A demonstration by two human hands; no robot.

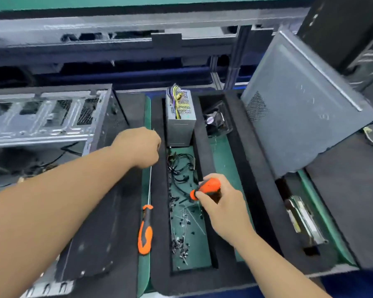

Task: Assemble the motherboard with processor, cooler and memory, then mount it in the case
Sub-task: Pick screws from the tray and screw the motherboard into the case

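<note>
My left hand is curled into a fist over the thin metal shaft of a long orange-and-black screwdriver. The shaft shows above and below the fist, and the handle lies on the green mat. My right hand grips a short orange screwdriver above the foam tray's middle compartment, which holds several loose screws and black cables. The open computer case lies at the left. No motherboard, processor, cooler or memory is in view.
A grey power supply stands at the far end of the middle compartment, with a black fan in the slot to its right. A grey side panel leans at the right. A metal drive-like part lies in the right slot.
</note>
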